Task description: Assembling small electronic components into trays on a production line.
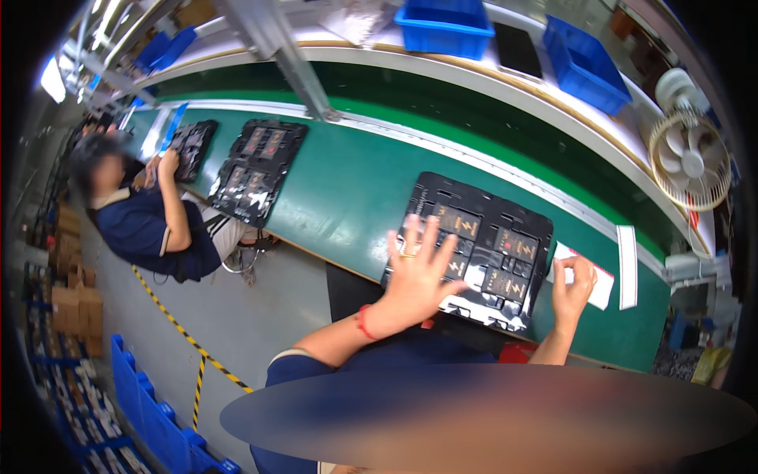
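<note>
A black plastic tray (479, 197) lies on the green bench in front of me. Several flat black rectangular pieces with orange print, which look like battery packs, sit in its pockets; one such piece (505, 284) is at the near right. My left hand (412, 286) is spread over the tray's left part, fingers apart, covering some of the pieces; whether it touches them I cannot tell. Thumb and fingertips pinched together, my right hand (573, 291) is just right of the tray, over a white sheet (602, 291) with a red edge. What the pinch holds is too small to make out.
A white strip (627, 267) lies farther right on the bench (347, 182). Left along it are two more black trays (259, 170) (193, 150), and a co-worker (150, 213) handles the farther one. Blue bins (444, 30) and a fan (689, 158) are at the shelf.
</note>
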The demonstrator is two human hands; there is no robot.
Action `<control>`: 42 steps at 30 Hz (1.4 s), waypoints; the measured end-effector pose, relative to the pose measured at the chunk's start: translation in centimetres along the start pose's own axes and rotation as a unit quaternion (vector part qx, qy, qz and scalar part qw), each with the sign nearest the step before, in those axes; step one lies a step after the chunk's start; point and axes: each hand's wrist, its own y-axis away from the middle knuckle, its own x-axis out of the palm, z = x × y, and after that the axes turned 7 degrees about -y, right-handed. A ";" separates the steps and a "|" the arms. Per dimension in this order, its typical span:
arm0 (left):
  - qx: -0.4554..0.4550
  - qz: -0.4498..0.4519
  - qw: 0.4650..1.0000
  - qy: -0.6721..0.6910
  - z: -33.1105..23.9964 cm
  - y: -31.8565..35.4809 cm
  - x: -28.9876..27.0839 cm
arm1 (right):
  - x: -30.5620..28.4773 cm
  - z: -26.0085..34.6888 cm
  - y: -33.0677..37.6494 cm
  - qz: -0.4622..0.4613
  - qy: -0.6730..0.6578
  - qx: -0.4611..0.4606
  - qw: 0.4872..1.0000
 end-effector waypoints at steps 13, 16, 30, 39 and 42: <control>0.267 0.114 0.940 0.177 -1.8 -5.4 1.1 | -2.0 -12.1 -0.4 0.034 0.072 0.121 0.989; 0.295 0.153 0.932 0.142 -2.8 -5.9 1.4 | -1.6 -11.1 -0.9 0.075 0.078 0.128 0.986; 0.227 0.081 0.939 0.244 -2.6 -4.9 1.8 | 1.2 -9.2 -1.8 0.107 -0.093 0.026 0.990; 0.177 0.055 0.943 0.277 -1.6 -4.0 2.0 | -1.7 -8.1 0.2 0.114 -0.368 0.248 0.889; 0.166 0.046 0.943 0.284 -1.4 -3.5 1.6 | -2.8 -5.6 1.0 0.085 -0.394 0.236 0.884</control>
